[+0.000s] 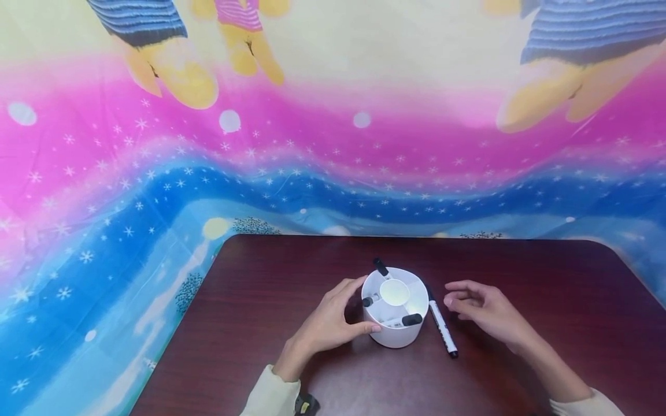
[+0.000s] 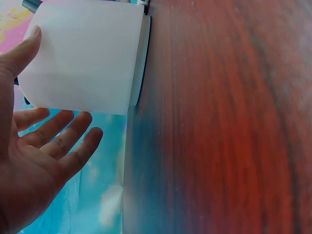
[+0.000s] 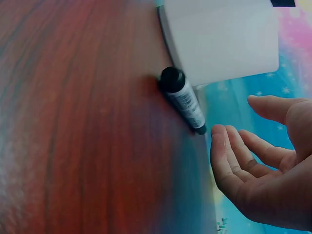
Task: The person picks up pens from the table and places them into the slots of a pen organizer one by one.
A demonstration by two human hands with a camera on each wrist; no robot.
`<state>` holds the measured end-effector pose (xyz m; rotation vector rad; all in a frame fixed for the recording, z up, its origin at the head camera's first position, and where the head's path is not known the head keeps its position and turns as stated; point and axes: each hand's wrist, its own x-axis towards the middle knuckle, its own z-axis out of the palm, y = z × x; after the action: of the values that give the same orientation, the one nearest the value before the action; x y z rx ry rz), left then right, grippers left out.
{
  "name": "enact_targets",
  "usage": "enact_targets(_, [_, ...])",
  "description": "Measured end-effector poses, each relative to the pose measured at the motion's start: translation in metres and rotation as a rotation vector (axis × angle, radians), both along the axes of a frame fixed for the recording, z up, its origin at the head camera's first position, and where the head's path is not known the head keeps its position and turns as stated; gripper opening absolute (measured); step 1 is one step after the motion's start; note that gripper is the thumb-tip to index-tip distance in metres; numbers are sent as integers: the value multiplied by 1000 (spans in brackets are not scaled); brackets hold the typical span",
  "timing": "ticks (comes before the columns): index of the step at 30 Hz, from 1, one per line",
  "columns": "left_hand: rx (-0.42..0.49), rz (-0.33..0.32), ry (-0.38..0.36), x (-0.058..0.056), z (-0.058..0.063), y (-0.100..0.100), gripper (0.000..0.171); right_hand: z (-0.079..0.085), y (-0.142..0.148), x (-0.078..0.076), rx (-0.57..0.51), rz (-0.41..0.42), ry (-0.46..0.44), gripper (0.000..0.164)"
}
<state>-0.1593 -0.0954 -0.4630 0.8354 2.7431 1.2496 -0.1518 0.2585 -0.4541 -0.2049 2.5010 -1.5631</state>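
Note:
A round white pen holder (image 1: 396, 336) stands on the table with a round middle cup and compartments around it. Three black-capped markers lean in the outer compartments: one at the back (image 1: 381, 267), one at the left (image 1: 368, 301), one at the front (image 1: 411, 320). My left hand (image 1: 333, 316) holds the holder's left side, thumb at the front wall, fingers toward the back. Just right of the holder, a white marker with black ends (image 1: 442, 326) lies on the table. My right hand (image 1: 489, 312) hovers right of that marker, fingers loosely bent, holding nothing.
The dark red-brown wooden table (image 1: 270, 277) has rounded far corners. Behind it hangs a colourful cloth (image 1: 322, 144) with snowflakes and cartoon figures. A small black object (image 1: 307, 404) shows beside the left sleeve (image 1: 273, 393).

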Motion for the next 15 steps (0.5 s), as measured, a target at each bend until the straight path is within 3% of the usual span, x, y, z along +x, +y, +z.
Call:
enact_targets(7, [-4, 6, -3, 0, 0, 0, 95, -16, -1, -5, 24, 25, -49, 54])
enact_targets(15, [-5, 6, 3, 0, 0, 1, 95, -21, -9, -12, 115, 2, -83, 58])
